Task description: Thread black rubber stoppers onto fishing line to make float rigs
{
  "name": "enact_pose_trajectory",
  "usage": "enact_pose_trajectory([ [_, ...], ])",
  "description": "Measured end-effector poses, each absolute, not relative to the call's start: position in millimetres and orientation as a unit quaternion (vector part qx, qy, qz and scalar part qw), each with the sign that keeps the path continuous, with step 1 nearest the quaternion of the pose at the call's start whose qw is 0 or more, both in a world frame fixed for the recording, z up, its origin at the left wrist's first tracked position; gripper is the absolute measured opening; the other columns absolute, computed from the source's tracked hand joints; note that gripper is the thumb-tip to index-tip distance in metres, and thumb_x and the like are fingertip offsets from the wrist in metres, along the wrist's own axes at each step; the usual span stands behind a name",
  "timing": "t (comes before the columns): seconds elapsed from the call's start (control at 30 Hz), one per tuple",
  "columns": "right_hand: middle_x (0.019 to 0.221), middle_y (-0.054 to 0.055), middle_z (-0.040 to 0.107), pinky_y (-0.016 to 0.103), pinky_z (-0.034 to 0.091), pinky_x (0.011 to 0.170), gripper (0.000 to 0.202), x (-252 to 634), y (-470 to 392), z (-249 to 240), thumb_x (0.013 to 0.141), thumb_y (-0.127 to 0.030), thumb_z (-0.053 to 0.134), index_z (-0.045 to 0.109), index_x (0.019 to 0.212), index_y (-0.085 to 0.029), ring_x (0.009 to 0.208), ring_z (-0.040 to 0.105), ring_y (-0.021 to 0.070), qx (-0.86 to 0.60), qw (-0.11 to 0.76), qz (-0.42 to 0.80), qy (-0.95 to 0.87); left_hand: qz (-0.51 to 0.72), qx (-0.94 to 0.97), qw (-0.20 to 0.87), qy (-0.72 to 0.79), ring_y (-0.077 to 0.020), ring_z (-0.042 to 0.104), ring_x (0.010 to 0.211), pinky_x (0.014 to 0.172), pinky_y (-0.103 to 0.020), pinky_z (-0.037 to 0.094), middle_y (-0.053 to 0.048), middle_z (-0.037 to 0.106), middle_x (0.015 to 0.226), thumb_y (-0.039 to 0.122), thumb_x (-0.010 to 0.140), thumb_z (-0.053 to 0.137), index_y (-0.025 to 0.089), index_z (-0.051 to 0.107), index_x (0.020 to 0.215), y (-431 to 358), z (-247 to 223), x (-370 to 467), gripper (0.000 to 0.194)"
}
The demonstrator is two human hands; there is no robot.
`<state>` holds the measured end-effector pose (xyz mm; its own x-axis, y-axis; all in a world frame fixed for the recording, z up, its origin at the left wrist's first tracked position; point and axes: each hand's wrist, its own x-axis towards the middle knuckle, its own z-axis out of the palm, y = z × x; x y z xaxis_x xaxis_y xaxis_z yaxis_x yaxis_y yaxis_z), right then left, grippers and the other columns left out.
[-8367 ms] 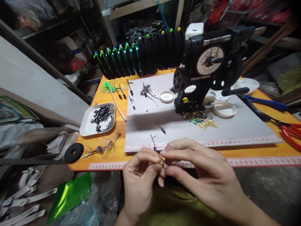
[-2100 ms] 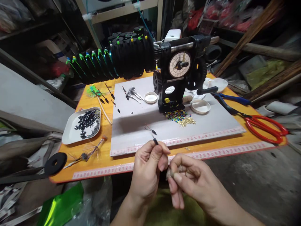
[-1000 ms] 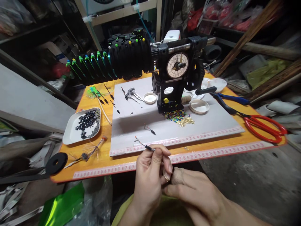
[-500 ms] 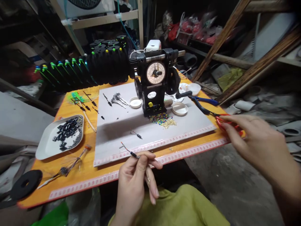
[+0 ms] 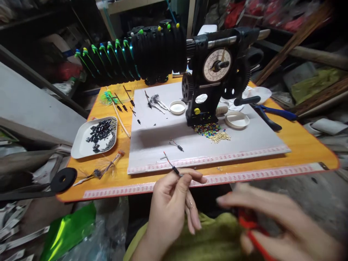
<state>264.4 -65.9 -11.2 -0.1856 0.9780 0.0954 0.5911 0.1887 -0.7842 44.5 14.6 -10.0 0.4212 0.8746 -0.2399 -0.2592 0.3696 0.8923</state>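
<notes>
Orange desk [image 5: 312,152] spreads in front of the person, just beyond both hands. Nearest, the right hand [image 5: 282,217] is blurred, its fingers curled around red-handled scissors [image 5: 248,219]; whether the blades gape or meet, I cannot tell. Left hand [image 5: 174,203] pinches a small black piece [image 5: 175,169] between thumb and forefinger, the thin stem pointing up over the front of the white board [image 5: 152,145], while the lower fingers hang loose. Good handling here likely means a light, steady pinch, those loose fingers tucked away from the blades, and the scissors slowed before they come near so thin a stem. Farther back, a similar piece [image 5: 179,147] lies on the board, best left undisturbed; behind it, colored beads [image 5: 208,129] and gold beads [image 5: 220,136] lie by the black machine [image 5: 205,116], easily scattered by a careless sleeve
</notes>
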Motion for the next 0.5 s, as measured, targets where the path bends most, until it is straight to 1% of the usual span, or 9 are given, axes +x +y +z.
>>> enact_pose_trajectory([
  [0.07,0.096,0.002,0.074,0.019,0.059,0.070,0.053,238.6,-64.4,-10.9,0.077,-0.013,0.072,0.066,0.124,-0.035,0.081,0.073,0.0166,-0.495,0.243,0.385,-0.740,0.375,0.468,0.680,0.422,-0.0068,0.050,0.026,0.028,-0.010,0.033,0.005,0.053,0.041,0.042,0.096,0.056,0.015,0.070,0.091,13.8,-7.2,41.1,0.031],
  [0.1,0.100,0.003,0.074,0.019,0.059,0.073,0.054,231.0,-63.7,-11.8,0.078,-0.014,0.072,0.064,0.127,-0.035,0.087,0.073,0.0177,-0.484,0.222,0.394,-0.749,0.372,0.489,0.656,0.438,-0.0069,0.049,0.026,0.029,-0.010,0.033,0.006,0.049,0.038,0.042,0.096,0.055,0.015,0.070,0.091,13.5,-6.4,39.1,0.032],
  [0.13,0.104,0.004,0.074,0.021,0.059,0.076,0.053,226.6,-63.1,-13.3,0.078,-0.017,0.074,0.064,0.127,-0.035,0.093,0.073,0.0194,-0.488,0.211,0.386,-0.754,0.369,0.499,0.642,0.449,-0.0070,0.049,0.026,0.029,-0.011,0.033,0.006,0.048,0.037,0.043,0.097,0.054,0.015,0.070,0.091,13.2,-6.1,37.2,0.032],
  [0.2,0.103,0.004,0.075,0.023,0.059,0.079,0.049,224.2,-61.9,-17.3,0.080,-0.022,0.075,0.065,0.127,-0.035,0.095,0.072,0.0212,-0.513,0.202,0.357,-0.754,0.364,0.500,0.641,0.455,-0.0068,0.048,0.027,0.029,-0.011,0.032,0.006,0.048,0.038,0.044,0.097,0.052,0.016,0.069,0.092,12.8,-6.6,33.9,0.033],
  [0.27,0.095,0.002,0.076,0.023,0.058,0.079,0.045,225.2,-60.2,-19.9,0.084,-0.025,0.073,0.065,0.127,-0.035,0.087,0.073,0.0186,-0.525,0.198,0.348,-0.751,0.359,0.492,0.652,0.452,-0.0058,0.048,0.026,0.028,-0.010,0.030,0.006,0.051,0.042,0.045,0.098,0.051,0.018,0.069,0.094,12.6,-7.9,32.0,0.033],
  [0.33,0.088,-0.001,0.076,0.021,0.058,0.077,0.044,225.3,-57.9,-19.5,0.087,-0.025,0.070,0.063,0.130,-0.036,0.078,0.071,0.0148,-0.521,0.193,0.361,-0.748,0.353,0.481,0.666,0.448,-0.0046,0.048,0.027,0.028,-0.010,0.029,0.004,0.058,0.050,0.047,0.097,0.051,0.018,0.068,0.094,12.5,-8.9,31.5,0.034],
  [0.37,0.088,-0.001,0.076,0.021,0.057,0.077,0.044,224.5,-56.8,-18.4,0.088,-0.025,0.070,0.063,0.130,-0.036,0.078,0.071,0.0142,-0.520,0.193,0.366,-0.747,0.352,0.474,0.673,0.445,-0.0040,0.048,0.027,0.028,-0.010,0.028,0.002,0.061,0.055,0.048,0.097,0.051,0.018,0.068,0.094,12.6,-9.0,31.8,0.034],
  [0.43,0.092,0.000,0.076,0.021,0.058,0.075,0.043,222.2,-55.2,-16.0,0.087,-0.027,0.071,0.064,0.129,-0.035,0.081,0.072,0.0151,-0.521,0.193,0.365,-0.747,0.351,0.462,0.685,0.441,-0.0034,0.049,0.028,0.027,-0.010,0.028,0.000,0.066,0.063,0.049,0.096,0.052,0.018,0.068,0.093,13.0,-8.7,32.8,0.034],
  [0.5,0.099,0.001,0.076,0.021,0.059,0.075,0.042,220.4,-55.2,-14.8,0.086,-0.029,0.072,0.065,0.127,-0.034,0.085,0.073,0.0167,-0.528,0.193,0.353,-0.748,0.350,0.455,0.691,0.439,-0.0034,0.049,0.028,0.026,-0.010,0.028,-0.001,0.067,0.065,0.048,0.096,0.053,0.018,0.068,0.093,13.6,-8.1,34.0,0.034],
])
